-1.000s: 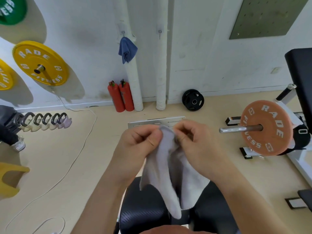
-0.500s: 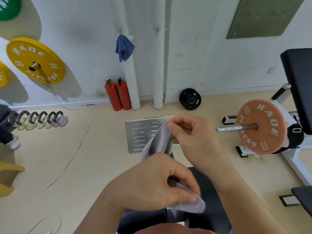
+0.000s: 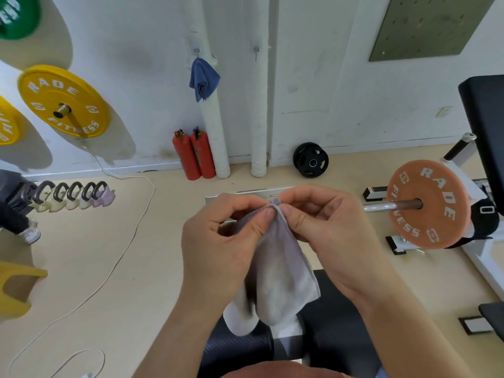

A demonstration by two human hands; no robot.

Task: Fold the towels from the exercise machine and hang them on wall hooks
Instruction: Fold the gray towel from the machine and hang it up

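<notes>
A small grey towel hangs folded from my two hands in the middle of the view. My left hand and my right hand both pinch its top edge, fingertips almost touching. Its lower end dangles over the black padded seat of the exercise machine. On the white wall a blue towel hangs from a hook. A second hook to its right is bare.
Two red fire extinguishers stand at the wall base beside two white pipes. An orange weight plate on a bar sits right, a black plate leans on the wall. Yellow plates hang left. A white cable crosses the floor.
My left hand has come up from the towel's lower end to the top edge beside my right hand. The towel now hangs doubled over, and both hands sit slightly lower and closer.
</notes>
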